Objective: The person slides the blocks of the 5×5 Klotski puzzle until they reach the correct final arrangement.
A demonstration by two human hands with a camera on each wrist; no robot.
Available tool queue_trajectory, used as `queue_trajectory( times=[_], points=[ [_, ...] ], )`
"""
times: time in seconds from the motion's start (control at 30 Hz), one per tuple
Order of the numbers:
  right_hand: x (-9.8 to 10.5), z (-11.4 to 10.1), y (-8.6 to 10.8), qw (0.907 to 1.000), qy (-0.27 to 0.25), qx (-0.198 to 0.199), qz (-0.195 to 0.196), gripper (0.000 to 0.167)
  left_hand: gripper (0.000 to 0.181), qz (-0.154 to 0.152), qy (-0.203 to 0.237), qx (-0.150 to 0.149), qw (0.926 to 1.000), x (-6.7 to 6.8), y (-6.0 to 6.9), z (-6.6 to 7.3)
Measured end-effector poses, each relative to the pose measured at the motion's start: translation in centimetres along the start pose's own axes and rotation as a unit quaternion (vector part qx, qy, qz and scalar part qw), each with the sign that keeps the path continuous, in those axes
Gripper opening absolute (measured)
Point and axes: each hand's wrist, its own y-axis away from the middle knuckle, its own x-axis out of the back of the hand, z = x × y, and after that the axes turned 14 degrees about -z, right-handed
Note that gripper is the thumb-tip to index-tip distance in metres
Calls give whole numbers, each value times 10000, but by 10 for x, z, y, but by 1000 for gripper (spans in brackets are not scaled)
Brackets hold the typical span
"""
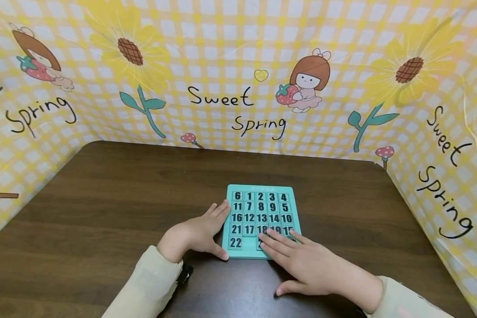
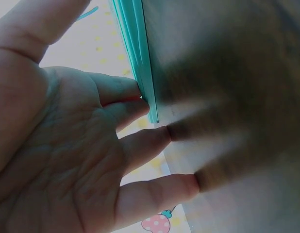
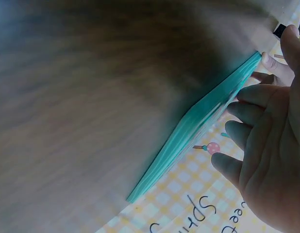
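Note:
A turquoise number sliding puzzle (image 1: 267, 189) lies flat on the brown table, its square tiles printed with black numbers. The top row reads 6, 1, 2, 3, 4. A gap shows in the bottom row, right of tile 22 (image 1: 235, 243). My left hand (image 1: 198, 232) touches the puzzle's left edge with its fingertips, the thumb by the lower left corner. Across the lower right tiles stretch the straight fingers of my right hand (image 1: 310, 265), covering part of the bottom row. Both the left wrist view and the right wrist view show the frame's turquoise side (image 2: 135, 53) (image 3: 189, 121) beside spread fingers.
The dark wooden table (image 1: 123, 190) extends around the puzzle. A yellow checked cloth (image 1: 222, 53) with sunflowers and lettering hangs behind it and along both sides. A small black object (image 1: 185, 274) shows at the left sleeve's cuff.

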Motion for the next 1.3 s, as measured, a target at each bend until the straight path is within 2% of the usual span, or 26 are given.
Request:
queue_trajectory(
  times=[0.33,0.57,0.8,1.3],
  points=[
    [12,-10,-30,9992,228,325,21,86,116,-18,-35,-53,10000,2,4,2],
    [14,-13,-41,9989,237,392,-48,87,116,-10,-31,-90,10000,3,5,3],
    [12,-12,-38,9989,187,386,-199,87,117,-15,-21,-84,10000,2,6,2],
    [5,-5,-19,9995,30,109,-295,86,118,-18,16,-24,10000,2,5,3]
  ],
)
